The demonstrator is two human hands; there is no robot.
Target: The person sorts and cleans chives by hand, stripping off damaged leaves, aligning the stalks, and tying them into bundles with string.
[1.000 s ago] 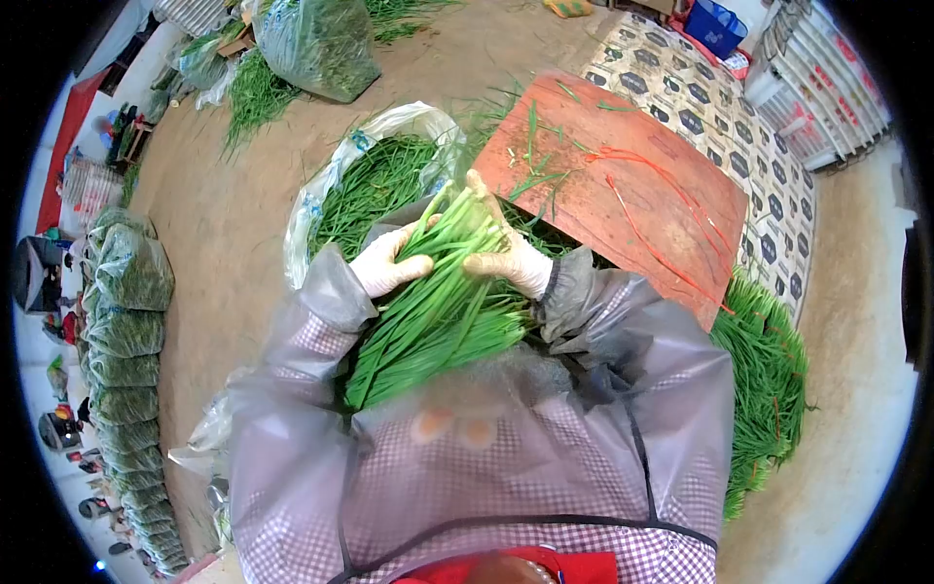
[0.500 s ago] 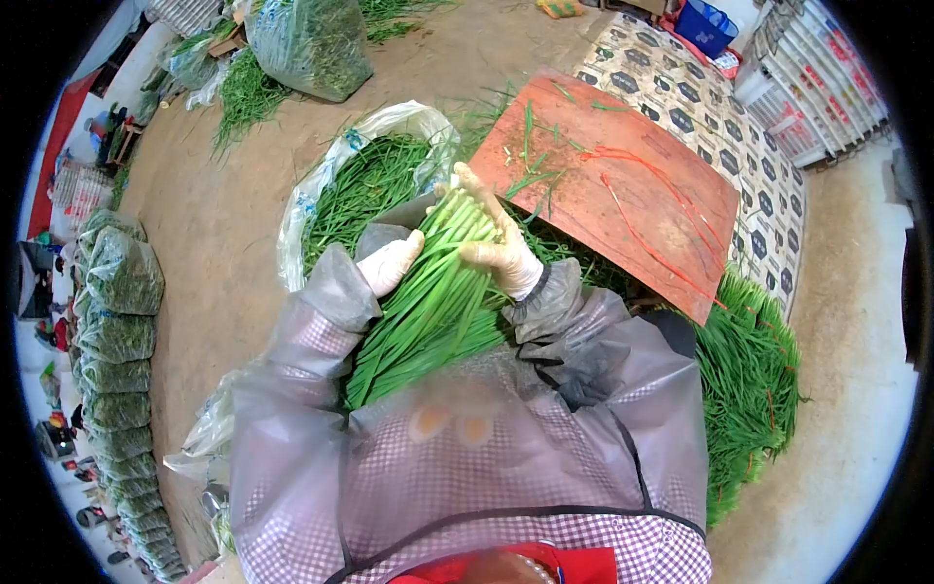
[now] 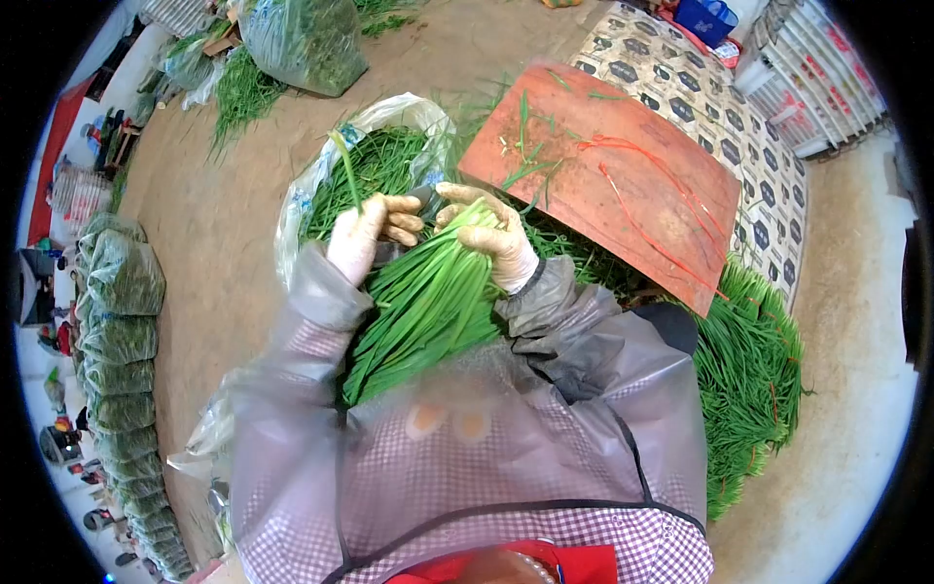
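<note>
My right hand (image 3: 498, 241), in a soiled pale glove, is closed around the pale stem end of a bunch of garlic chives (image 3: 428, 302). The long green leaves spread down toward my lap. To the left, my gloved left hand (image 3: 372, 232) pinches a single loose chive stalk (image 3: 346, 167), which sticks up past the thumb. This hand is apart from the stem ends of the bunch. Just beyond it stands an open plastic bag (image 3: 294, 219) holding loose green leaves (image 3: 384, 161).
A reddish board (image 3: 623, 185) with orange ties (image 3: 657, 180) and leaf scraps lies ahead right. Tied chive bundles (image 3: 749, 389) are piled at my right. Filled bags (image 3: 122, 341) line the left side, and a large stuffed bag (image 3: 306, 44) stands at the back.
My left hand has moved off the bunch, up and left, and now has a loose stalk in it. The bunch stays in my right hand.
</note>
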